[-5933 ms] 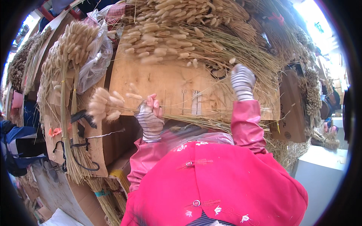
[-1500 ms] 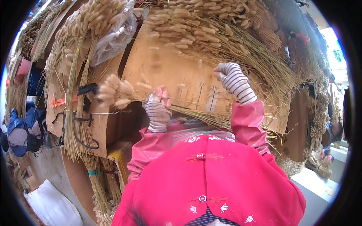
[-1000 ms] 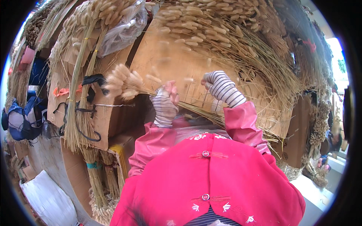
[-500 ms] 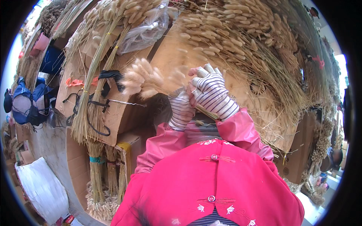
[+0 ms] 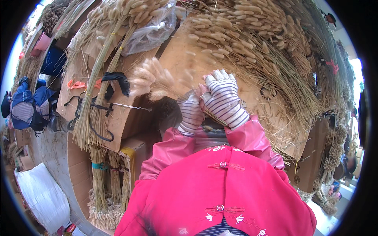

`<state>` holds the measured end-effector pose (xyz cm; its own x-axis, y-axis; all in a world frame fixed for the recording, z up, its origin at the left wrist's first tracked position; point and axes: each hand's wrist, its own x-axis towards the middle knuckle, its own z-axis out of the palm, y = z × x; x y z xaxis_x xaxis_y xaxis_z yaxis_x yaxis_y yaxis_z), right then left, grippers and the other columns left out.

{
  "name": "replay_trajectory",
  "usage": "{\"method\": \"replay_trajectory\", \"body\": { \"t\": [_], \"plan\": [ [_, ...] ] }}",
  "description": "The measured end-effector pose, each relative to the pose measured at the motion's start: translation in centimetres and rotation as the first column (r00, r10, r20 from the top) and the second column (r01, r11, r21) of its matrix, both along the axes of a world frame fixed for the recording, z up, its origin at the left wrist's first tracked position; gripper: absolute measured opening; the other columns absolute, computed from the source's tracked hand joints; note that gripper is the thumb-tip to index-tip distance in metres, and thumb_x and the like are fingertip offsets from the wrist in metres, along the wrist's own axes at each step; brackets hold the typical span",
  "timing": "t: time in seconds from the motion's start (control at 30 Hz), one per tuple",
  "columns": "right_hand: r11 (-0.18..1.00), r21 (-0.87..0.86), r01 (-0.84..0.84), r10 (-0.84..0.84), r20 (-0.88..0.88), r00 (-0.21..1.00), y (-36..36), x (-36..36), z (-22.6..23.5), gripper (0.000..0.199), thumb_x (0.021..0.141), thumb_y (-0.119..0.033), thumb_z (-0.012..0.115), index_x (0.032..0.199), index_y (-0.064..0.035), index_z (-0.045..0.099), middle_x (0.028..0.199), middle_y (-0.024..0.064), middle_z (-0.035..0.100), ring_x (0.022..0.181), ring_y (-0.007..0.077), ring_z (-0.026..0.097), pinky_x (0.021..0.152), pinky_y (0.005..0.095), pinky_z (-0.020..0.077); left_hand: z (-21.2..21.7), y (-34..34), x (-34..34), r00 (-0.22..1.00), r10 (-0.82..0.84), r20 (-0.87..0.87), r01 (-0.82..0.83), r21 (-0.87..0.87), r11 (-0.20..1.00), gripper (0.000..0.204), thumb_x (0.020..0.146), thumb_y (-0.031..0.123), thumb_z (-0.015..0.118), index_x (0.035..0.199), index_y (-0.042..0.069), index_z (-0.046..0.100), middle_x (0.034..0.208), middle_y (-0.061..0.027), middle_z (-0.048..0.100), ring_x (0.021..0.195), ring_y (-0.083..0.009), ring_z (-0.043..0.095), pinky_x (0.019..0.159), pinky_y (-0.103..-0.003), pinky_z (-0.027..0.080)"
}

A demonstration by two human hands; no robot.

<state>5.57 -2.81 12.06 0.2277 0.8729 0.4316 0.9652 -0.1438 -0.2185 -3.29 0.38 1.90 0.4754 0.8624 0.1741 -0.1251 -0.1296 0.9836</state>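
Observation:
A bunch of dried bunny-tail grass (image 5: 151, 80), with fluffy beige heads, points to the left from my hands. My left hand (image 5: 190, 112), in a striped fingerless glove, is closed round its stems below the heads. Closed over the same bunch, against the left hand, is my right hand (image 5: 223, 98), in a matching glove; its bare fingertips press in on the stems. Stem ends show under the right palm, slanting toward my body. The fingers partly hide the stems between the hands. One blurred head hangs above the cardboard beside the bunch.
A large pile of loose bunny-tail grass (image 5: 252, 43) covers the far right of the cardboard worktop (image 5: 173, 59). Tied bundles (image 5: 94, 90) and black straps (image 5: 116, 80) lie at left, near a clear plastic bag (image 5: 151, 35). An open carton (image 5: 80, 173) below holds upside-down bundles.
The right hand has shifted slightly and turned a little over the stems. The bunch's heads have tilted up slightly. Both hands keep hold.

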Motion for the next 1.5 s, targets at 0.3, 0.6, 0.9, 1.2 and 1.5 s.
{"method": "replay_trajectory", "body": {
  "t": [0.3,0.6,0.9,1.2,1.5],
  "plan": [
    [0.996,0.057,-0.066,0.064,0.034,0.997,2.0,-1.8,-0.6,0.014,0.068,-0.018,0.053,0.072,-0.0053,0.051,0.072,0.0105,0.05,0.071,0.0263,0.05,0.064,0.0394,0.0387,-3.0,-0.8,0.0,0.789,-0.069,-0.61,0.192,0.138,0.972,0.038,0.089,0.032,0.031,0.121,0.011,0.034,0.122,-0.0007,0.038,0.113,-0.0094,0.035,0.091,-0.027,0.031],
    [0.994,0.1,-0.035,0.058,-0.241,0.969,1.1,0.3,-2.3,0.024,0.069,-0.029,0.06,0.071,-0.0059,0.052,0.069,0.0116,0.053,0.066,0.0277,0.052,0.064,0.0384,0.0401,1.2,-0.4,-0.5,1.0,-0.022,0.005,0.021,-0.487,0.873,0.023,0.088,0.025,0.042,0.102,0.008,0.047,0.079,-0.0002,0.049,0.063,-0.0082,0.043,0.055,-0.021,0.035],
    [0.861,-0.278,0.427,-0.411,0.116,0.904,-0.7,11.2,-6.2,0.024,0.068,-0.024,0.062,0.085,-0.0075,0.055,0.089,0.0098,0.057,0.087,0.0259,0.052,0.075,0.0388,0.0419,2.4,0.4,-0.8,0.975,0.12,0.188,0.112,-0.876,0.47,0.026,0.081,0.025,0.058,0.095,0.004,0.052,0.071,0.0034,0.05,0.056,-0.0026,0.047,0.044,-0.016,0.034],
    [0.852,-0.37,0.371,-0.339,0.152,0.929,-0.4,10.4,-2.7,0.017,0.067,-0.02,0.062,0.077,-0.0067,0.061,0.079,0.0111,0.061,0.077,0.029,0.057,0.066,0.0383,0.0468,2.5,0.9,-1.3,0.977,0.078,0.196,0.14,-0.879,0.455,0.024,0.08,0.026,0.061,0.094,0.009,0.054,0.076,0.0073,0.049,0.069,0.0003,0.051,0.05,-0.015,0.039],
    [0.683,-0.64,0.353,-0.342,0.146,0.928,-7.7,11.2,-0.7,0.01,0.073,-0.017,0.06,0.076,-0.0072,0.059,0.063,0.0126,0.055,0.055,0.0285,0.052,0.054,0.0375,0.0421,0.8,1.4,-1.1,0.958,0.137,0.252,0.16,-0.866,0.473,0.024,0.081,0.025,0.059,0.096,0.008,0.052,0.076,0.0058,0.049,0.07,-0.0006,0.05,0.05,-0.015,0.038]
  ]
}}
